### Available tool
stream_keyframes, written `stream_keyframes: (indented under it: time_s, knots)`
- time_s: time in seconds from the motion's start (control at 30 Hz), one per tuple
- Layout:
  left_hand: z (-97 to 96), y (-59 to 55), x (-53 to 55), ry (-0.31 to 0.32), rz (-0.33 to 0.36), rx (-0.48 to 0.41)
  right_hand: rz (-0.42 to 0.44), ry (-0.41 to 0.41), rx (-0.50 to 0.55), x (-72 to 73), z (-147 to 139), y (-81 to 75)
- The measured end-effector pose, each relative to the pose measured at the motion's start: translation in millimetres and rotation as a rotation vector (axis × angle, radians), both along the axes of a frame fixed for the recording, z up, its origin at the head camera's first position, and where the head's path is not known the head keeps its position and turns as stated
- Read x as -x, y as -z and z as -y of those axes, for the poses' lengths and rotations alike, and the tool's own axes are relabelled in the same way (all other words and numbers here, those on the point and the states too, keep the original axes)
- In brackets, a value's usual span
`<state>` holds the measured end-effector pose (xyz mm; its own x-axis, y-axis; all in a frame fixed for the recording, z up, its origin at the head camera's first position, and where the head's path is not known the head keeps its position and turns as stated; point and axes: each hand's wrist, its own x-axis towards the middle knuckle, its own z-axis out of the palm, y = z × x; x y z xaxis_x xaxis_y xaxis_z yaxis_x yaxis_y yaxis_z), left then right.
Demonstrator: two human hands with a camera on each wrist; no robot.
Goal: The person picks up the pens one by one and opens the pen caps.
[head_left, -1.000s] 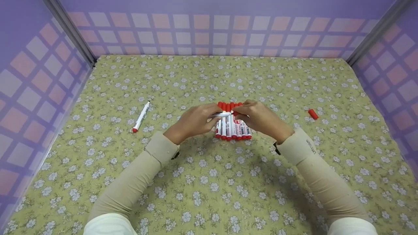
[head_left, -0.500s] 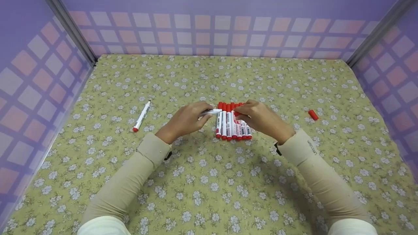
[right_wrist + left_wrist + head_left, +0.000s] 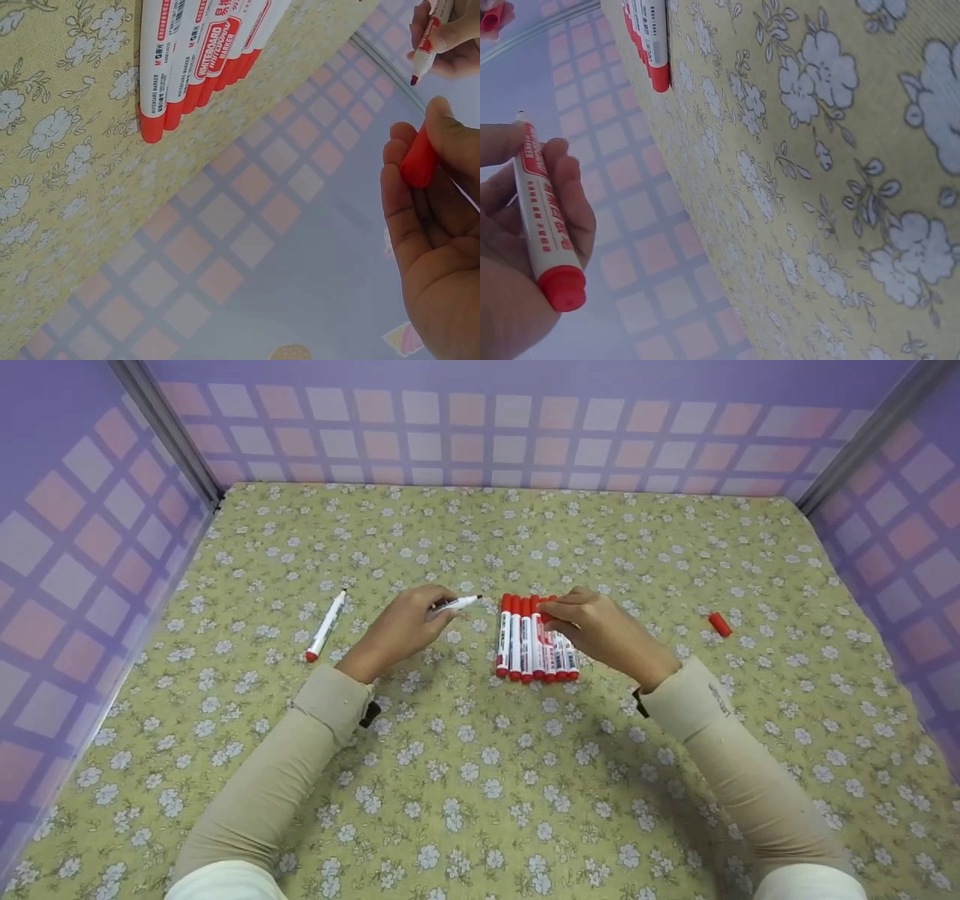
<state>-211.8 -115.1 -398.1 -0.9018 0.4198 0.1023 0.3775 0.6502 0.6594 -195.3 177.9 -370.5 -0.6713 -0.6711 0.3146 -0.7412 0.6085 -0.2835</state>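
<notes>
My left hand (image 3: pixel 405 622) grips an uncapped whiteboard marker (image 3: pixel 546 210), white with red print and a red end, its dark tip pointing right in the head view. My right hand (image 3: pixel 604 634) pinches a red marker cap (image 3: pixel 421 159) between thumb and fingers. Below and beside that hand lies a row of several capped red whiteboard markers (image 3: pixel 515 641), side by side, partly hidden by the hand. The uncapped marker is apart from the cap, to its left.
Another uncapped marker (image 3: pixel 327 624) lies on the left of the flowered tablecloth (image 3: pixel 480 780). A loose red cap (image 3: pixel 719 624) lies to the right. Purple panels with pink and white squares (image 3: pixel 465 435) stand around the back and sides.
My left hand has drawn the uncapped marker leftward, away from the cap in the right hand. The right hand has stayed nearly in place over the row of markers.
</notes>
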Motion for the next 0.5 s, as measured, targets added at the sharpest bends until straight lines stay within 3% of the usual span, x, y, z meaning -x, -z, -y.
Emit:
stream_keyframes:
  time_s: [0.3, 0.5]
  knots:
    - [18.5, 0.9, 7.2, -0.110, 0.116, -0.063, -0.014, -0.013, 0.009, 2.5, -2.8, 4.6]
    - [34.4, -0.1, 11.3, -0.193, 0.113, -0.084, -0.018, -0.016, 0.004, 3.2, -4.3, 5.5]
